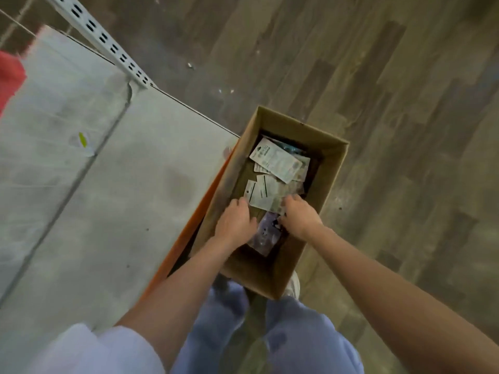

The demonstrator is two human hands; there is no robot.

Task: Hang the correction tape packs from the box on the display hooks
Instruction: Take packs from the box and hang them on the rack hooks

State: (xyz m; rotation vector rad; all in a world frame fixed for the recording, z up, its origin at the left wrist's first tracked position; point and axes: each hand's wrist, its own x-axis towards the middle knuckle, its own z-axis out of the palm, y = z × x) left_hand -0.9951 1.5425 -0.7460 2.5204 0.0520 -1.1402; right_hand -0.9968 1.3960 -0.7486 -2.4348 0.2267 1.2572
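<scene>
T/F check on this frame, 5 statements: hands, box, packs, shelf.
1. Both hands are down inside the cardboard box. True: the left hand and right hand are both in it.
2. The box sits on the grey shelf. False: it stands on the wood-look floor, beside the shelf's orange edge.
3. Correction tape packs lie loose in the box. True.
4. The box is closed with its flaps folded over. False: it is open at the top and its contents show.
5. A pack already hangs on a display hook. False: no hook and no hung pack is in view.
</scene>
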